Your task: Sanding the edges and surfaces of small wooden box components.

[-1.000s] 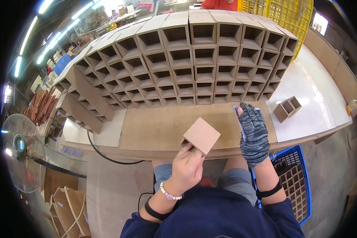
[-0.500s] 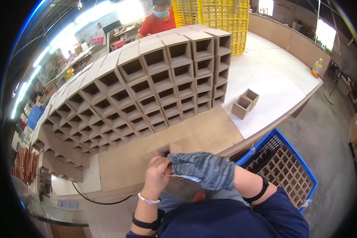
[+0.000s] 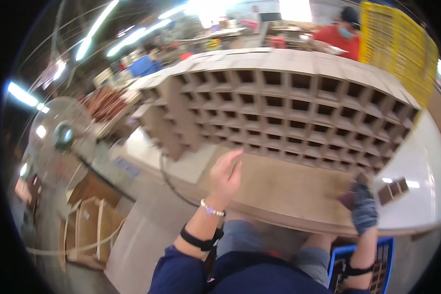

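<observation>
My bare left hand (image 3: 225, 177) hovers over the front of the table, its thumb apart from the fingers and nothing between them. Off to the right, my right hand (image 3: 364, 208) wears a grey knit glove and is blurred by motion. Its fingers are closed on a small brown box (image 3: 347, 200), only partly visible beside the glove. Behind both hands stands a long wall of stacked square brown boxes (image 3: 291, 102), their hollow sides facing me. A pair of loose boxes (image 3: 393, 191) rests on the white tabletop right of the glove.
A blue crate (image 3: 388, 255) holding boxes stands below the table's right front edge. Yellow crates (image 3: 399, 44) rise behind the stack, near a person in red (image 3: 335, 39). A fan (image 3: 63, 134) and an opened carton (image 3: 90, 228) are at left. A dark cable (image 3: 165, 179) hangs over the table edge.
My hands, together before, have separated: the gloved right one moved right with the box, the left one stays bare and opened. The view has swung left.
</observation>
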`<state>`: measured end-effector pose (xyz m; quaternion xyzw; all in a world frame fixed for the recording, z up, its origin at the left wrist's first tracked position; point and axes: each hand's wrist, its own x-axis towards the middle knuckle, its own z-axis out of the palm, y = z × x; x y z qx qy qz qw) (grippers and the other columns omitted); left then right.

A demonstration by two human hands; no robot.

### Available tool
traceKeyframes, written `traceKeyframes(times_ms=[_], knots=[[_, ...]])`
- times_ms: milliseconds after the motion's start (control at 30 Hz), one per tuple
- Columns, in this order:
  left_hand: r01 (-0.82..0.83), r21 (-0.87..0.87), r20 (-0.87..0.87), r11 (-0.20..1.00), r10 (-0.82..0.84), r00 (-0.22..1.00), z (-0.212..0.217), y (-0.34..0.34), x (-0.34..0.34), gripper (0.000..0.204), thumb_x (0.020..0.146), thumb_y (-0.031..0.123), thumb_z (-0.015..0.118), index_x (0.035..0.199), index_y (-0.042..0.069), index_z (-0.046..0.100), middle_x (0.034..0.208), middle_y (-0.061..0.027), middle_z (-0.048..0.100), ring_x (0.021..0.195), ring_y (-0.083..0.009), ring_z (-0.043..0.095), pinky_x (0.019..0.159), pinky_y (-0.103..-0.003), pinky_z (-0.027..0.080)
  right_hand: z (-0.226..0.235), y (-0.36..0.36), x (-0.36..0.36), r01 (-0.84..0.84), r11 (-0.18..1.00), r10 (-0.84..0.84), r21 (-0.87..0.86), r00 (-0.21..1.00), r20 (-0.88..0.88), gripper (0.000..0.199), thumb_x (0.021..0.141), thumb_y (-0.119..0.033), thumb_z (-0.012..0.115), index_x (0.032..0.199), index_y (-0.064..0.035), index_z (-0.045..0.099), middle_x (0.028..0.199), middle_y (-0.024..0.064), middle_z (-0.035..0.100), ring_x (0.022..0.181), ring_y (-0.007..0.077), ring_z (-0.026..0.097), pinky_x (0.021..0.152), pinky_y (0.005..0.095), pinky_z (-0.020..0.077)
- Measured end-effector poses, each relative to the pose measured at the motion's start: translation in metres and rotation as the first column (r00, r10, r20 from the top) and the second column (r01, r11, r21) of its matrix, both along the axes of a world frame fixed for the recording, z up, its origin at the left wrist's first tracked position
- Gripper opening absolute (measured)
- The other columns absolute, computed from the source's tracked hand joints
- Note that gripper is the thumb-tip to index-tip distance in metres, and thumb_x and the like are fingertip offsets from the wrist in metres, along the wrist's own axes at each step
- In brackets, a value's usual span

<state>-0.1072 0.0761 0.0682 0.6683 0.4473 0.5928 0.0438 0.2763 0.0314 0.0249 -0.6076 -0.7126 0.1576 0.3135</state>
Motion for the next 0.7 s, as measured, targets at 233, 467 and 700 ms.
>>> traceKeyframes(times_ms=[233,467,700], knots=[[-0.496,0.071,0.218,0.866,0.472,0.854,0.023,0.028,-0.121,0.032,0.076,0.0,0.06,0.108,0.0,0.054,0.104,-0.0137,0.058,0.097,-0.0235,0.055,0.083,-0.031,0.044,-0.033,0.015,0.089,0.187,0.971,-0.229,0.149,0.906,0.356,0.036,0.07,-0.001,0.054,0.106,-0.0028,0.056,0.107,0.0193,0.056,0.103,0.0356,0.052,0.09,0.0384,0.0418],[-0.842,-0.04,0.111,0.538,0.84,0.531,0.03,0.07,-0.225,0.05,0.071,0.023,0.07,0.112,0.001,0.052,0.108,-0.0165,0.058,0.103,-0.0333,0.048,0.09,-0.041,0.037,-0.019,0.008,0.096,0.356,0.92,-0.391,0.163,0.814,0.43,0.046,0.069,0.006,0.051,0.114,-0.0023,0.053,0.125,0.0192,0.046,0.115,0.0337,0.045,0.096,0.0358,0.039],[-0.84,-0.15,0.001,0.522,0.85,0.528,0.05,0.085,-0.234,0.034,0.074,0.03,0.066,0.089,0.001,0.061,0.075,-0.0148,0.063,0.071,-0.0292,0.059,0.066,-0.041,0.044,0.001,-0.021,0.04,0.238,0.962,-0.263,0.131,0.937,0.229,0.059,0.069,0.011,0.042,0.127,0.001,0.042,0.135,0.019,0.037,0.127,0.033,0.033,0.108,0.037,0.0232]])
